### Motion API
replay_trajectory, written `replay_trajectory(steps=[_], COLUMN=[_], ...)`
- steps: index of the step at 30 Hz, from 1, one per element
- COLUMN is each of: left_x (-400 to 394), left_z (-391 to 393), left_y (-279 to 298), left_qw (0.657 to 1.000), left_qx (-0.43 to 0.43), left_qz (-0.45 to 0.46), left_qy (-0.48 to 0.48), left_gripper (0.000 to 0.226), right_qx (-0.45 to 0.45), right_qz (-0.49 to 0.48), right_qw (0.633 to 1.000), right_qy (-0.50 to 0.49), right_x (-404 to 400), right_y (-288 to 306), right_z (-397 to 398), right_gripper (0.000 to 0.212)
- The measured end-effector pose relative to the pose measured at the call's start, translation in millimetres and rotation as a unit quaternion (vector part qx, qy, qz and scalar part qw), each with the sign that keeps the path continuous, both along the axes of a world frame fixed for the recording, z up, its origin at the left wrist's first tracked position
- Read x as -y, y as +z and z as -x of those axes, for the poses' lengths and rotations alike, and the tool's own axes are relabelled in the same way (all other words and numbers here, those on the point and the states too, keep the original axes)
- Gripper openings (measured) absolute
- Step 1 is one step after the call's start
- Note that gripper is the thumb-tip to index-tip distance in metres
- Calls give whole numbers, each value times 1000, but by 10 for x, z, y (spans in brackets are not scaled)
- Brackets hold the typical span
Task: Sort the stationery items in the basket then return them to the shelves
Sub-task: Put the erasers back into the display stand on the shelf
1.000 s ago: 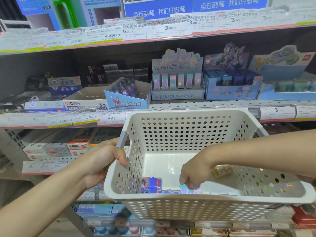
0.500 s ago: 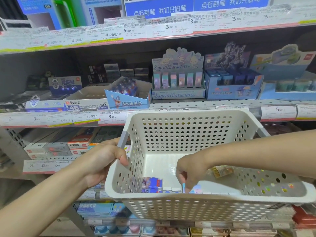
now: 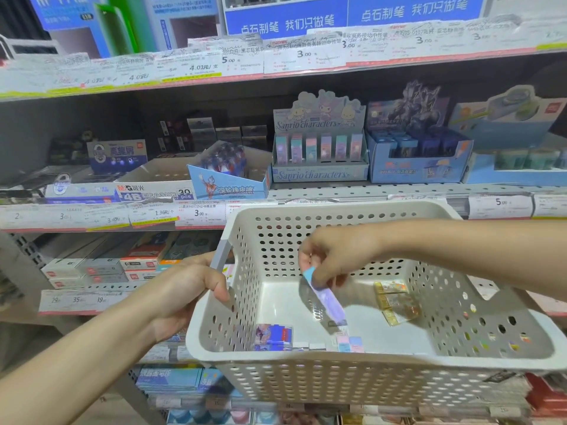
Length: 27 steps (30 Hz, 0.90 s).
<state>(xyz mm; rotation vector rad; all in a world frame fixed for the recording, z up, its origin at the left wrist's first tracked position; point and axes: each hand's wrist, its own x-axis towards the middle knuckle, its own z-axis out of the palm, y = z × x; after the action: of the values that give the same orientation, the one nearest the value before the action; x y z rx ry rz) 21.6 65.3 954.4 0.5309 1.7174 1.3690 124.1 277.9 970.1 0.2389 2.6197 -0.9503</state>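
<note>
Basket (image 3: 362,368) held before the shelves (image 3: 399,191). We see the left hand (image 3: 187,289) curled round the basket's left rim beside the grey handle, carrying it. The right hand (image 3: 331,256) reaches in from the right and pinches the upper, blue-tipped end of a slim pastel eraser pack (image 3: 322,297) between thumb and fingertips; the other fingers are loosely bent. The pack hangs below the hand, its long axis tilted from upper left to lower right, its lower end just above the basket floor and apart from the small items lying along the near wall: a blue pack (image 3: 273,335) and a pastel block (image 3: 349,343). A yellow pack (image 3: 395,302) lies on the floor to the right. We judge the pack to match the pastel row in the Sanrio box (image 3: 319,154) on the shelf above and slightly left of the hand, beyond the basket's far wall. The coming move therefore looks to be upward and forward, over the far rim, and the right hand is the nearer one; the pack would need to be turned upright to match the row.
</note>
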Motion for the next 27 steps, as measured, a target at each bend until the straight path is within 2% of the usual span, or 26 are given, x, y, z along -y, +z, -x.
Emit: replay_trajectory(steps=[4, 8, 15, 17, 21, 27], left_x=[-2, -1, -7, -5, -12, 1], left_z=[-41, -71, -41, -18, 0, 39], left_y=[16, 1, 11, 16, 22, -13], left_qw=[1000, 999, 999, 1000, 1000, 1000], left_qx=[-10, -46, -33, -5, 4, 2], left_qz=[-4, -11, -2, -3, -6, -8], left_qy=[6, 15, -2, -8, -15, -3], left_gripper=[68, 75, 70, 66, 54, 67], right_qx=[-125, -222, -400, -423, -416, -433], right_qz=[32, -5, -11, -31, -84, -99], right_qw=[991, 970, 883, 869, 865, 862], right_qy=[-49, -99, -243, -256, -269, -246], right_x=[-125, -302, -694, -790, -912, -997], right_y=[315, 556, 743, 775, 806, 713], right_z=[0, 2, 256, 367, 592, 686], right_gripper=[20, 29, 34, 33, 32, 31])
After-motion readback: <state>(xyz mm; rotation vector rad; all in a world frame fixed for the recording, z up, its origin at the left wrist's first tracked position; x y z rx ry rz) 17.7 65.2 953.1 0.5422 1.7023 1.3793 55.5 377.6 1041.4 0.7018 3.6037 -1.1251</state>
